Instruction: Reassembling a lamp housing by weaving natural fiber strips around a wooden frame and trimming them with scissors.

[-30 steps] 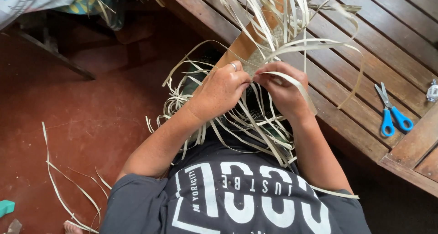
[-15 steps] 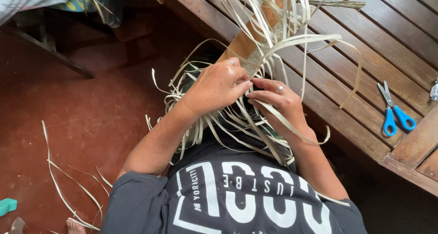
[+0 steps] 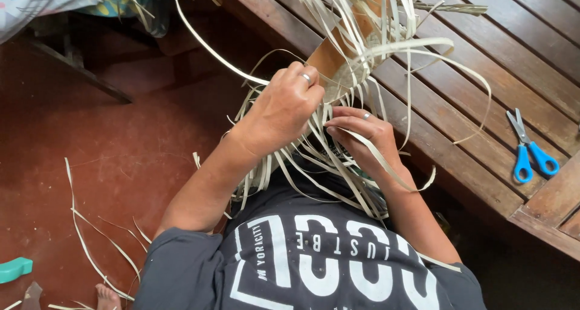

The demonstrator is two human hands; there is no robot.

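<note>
Strips could slip or kink mid-weave

Bench (image 3: 483,74) of dark slats lies beyond the fingers. Pale leaf strips (image 3: 338,159) fan under both hands; left hand (image 3: 281,107) clenches a bunch, right hand (image 3: 365,135) pinches one strip. Loosened grip likely frees the weave. Scissors (image 3: 528,150) lie well right.

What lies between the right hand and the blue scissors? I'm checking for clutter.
Head view: bare wooden slats, crossed by one loose pale strip, separate the right hand from the scissors.

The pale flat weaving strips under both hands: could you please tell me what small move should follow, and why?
Probably the right hand should draw its pinched pale strip snug, since it trails loose while the left hand presses the woven strips.
</note>
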